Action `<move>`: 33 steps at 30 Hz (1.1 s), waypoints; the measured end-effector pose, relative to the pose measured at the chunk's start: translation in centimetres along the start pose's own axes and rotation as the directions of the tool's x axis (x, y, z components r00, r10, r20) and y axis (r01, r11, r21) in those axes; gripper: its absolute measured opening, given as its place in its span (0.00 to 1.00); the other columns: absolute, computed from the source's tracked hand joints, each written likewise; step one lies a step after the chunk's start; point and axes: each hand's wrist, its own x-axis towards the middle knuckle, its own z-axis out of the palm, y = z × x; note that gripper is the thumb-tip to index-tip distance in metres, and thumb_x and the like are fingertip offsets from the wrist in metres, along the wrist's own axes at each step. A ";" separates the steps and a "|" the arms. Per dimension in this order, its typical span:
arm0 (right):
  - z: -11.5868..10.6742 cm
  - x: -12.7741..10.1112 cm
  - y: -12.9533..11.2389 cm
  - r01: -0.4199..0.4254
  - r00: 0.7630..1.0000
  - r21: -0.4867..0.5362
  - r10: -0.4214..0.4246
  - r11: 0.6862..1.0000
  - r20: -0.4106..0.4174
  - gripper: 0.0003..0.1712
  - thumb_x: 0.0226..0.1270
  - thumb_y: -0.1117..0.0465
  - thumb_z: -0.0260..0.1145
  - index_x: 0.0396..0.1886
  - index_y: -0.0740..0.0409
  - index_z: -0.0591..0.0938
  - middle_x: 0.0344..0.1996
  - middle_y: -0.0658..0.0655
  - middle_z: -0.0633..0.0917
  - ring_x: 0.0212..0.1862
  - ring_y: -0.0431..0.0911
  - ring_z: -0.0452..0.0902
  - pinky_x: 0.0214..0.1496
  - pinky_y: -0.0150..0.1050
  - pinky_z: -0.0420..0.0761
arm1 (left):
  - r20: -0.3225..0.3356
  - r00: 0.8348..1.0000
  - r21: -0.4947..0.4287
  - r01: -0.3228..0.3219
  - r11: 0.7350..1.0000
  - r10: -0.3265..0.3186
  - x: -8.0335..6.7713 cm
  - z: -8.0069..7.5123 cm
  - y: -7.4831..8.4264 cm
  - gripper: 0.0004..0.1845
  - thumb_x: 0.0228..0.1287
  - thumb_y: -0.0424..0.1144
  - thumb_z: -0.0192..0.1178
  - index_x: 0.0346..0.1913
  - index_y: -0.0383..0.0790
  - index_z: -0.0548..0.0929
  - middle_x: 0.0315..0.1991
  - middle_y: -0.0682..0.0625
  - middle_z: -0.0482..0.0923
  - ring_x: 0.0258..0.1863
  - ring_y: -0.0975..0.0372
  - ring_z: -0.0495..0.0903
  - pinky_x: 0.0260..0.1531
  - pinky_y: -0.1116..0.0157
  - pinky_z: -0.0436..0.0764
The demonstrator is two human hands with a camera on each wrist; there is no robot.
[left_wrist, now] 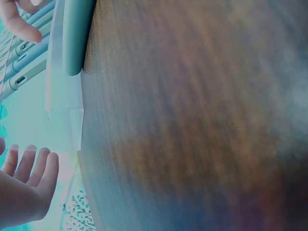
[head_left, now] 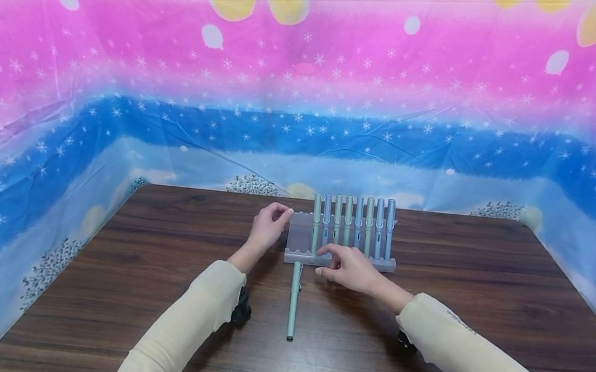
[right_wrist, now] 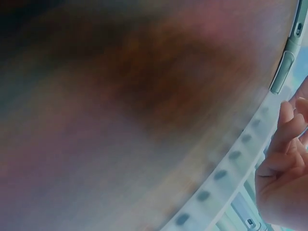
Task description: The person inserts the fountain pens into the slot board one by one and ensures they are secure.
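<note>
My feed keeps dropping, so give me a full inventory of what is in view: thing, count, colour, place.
pens in the rack: eight, grey-green and blue-grey, side by side in the rack's right slots.
loose pen: one, grey-green, flat on the table just in front of the rack's left end.
rack: one, translucent grey, mid-table, its left slots bare.
table: one, dark wood grain.
backdrop: one, pink and blue with snowflakes, round the table.
left hand: at the rack's left edge.
right hand: over the rack's front edge.
</note>
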 end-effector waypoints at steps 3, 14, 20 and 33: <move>0.2 0.1 -0.2 -0.045 0.999 0.070 0.044 0.997 0.025 0.21 0.58 0.56 0.63 0.49 0.60 0.74 0.17 0.49 0.78 0.16 0.41 0.72 0.18 0.35 0.73 | -0.005 1.000 0.006 -0.003 1.000 0.004 0.0 0.0 0.0 0.13 0.63 0.42 0.53 0.40 0.35 0.77 0.36 0.41 0.77 0.33 0.48 0.76 0.31 0.61 0.74; 0.8 0.7 -1.5 -0.216 0.976 0.224 0.207 0.950 0.060 0.21 0.56 0.56 0.64 0.48 0.60 0.74 0.23 0.54 0.80 0.15 0.46 0.74 0.20 0.39 0.75 | -0.034 0.999 0.035 -0.001 0.999 0.002 0.3 0.3 -0.2 0.11 0.62 0.42 0.53 0.38 0.36 0.78 0.32 0.44 0.77 0.30 0.52 0.76 0.31 0.62 0.73; 1.1 0.7 -2.1 -0.253 0.967 0.257 0.245 0.933 0.065 0.18 0.56 0.59 0.64 0.46 0.60 0.74 0.23 0.55 0.80 0.16 0.46 0.73 0.21 0.38 0.75 | -0.037 0.999 0.035 0.003 0.999 -0.002 0.3 0.2 -0.2 0.11 0.62 0.42 0.54 0.39 0.37 0.78 0.31 0.44 0.77 0.28 0.55 0.75 0.30 0.63 0.73; 2.4 1.5 -3.1 -0.269 0.963 0.083 0.266 0.960 0.041 0.18 0.55 0.53 0.64 0.42 0.59 0.76 0.17 0.50 0.78 0.14 0.43 0.73 0.17 0.36 0.72 | -0.027 1.000 0.036 0.010 0.999 -0.009 0.3 0.2 -0.3 0.11 0.63 0.43 0.53 0.39 0.37 0.77 0.32 0.44 0.77 0.27 0.57 0.74 0.30 0.64 0.72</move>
